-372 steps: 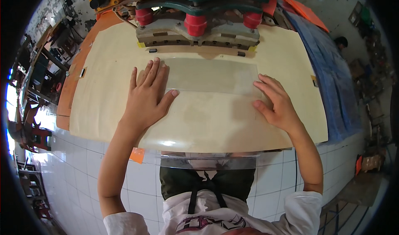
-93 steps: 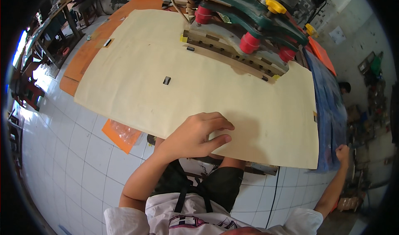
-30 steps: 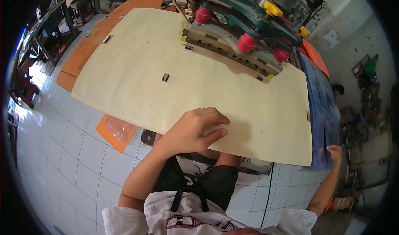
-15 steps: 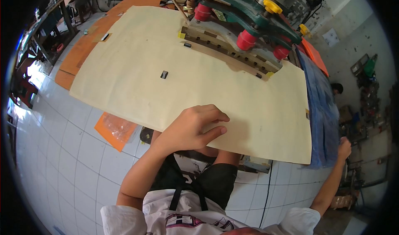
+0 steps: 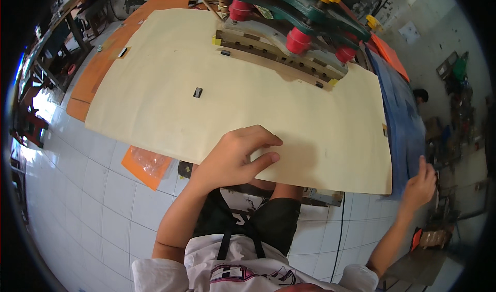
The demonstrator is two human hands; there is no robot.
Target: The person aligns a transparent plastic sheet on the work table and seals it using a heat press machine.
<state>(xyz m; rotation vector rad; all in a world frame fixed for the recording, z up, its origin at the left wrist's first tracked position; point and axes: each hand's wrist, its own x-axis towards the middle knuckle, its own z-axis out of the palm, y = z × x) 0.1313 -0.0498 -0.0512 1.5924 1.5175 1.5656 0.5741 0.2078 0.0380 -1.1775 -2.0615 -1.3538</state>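
Bright, even daylight fills the scene, strongest at the left, where the tiled floor (image 5: 77, 188) washes out to a bluish-white glare. The pale sheet (image 5: 217, 95) on the counter is evenly lit, with a soft shadow beside the left hand (image 5: 232, 157). Straight edges bow toward the black fisheye rim. The right hand (image 5: 419, 186) looks slightly blurred.
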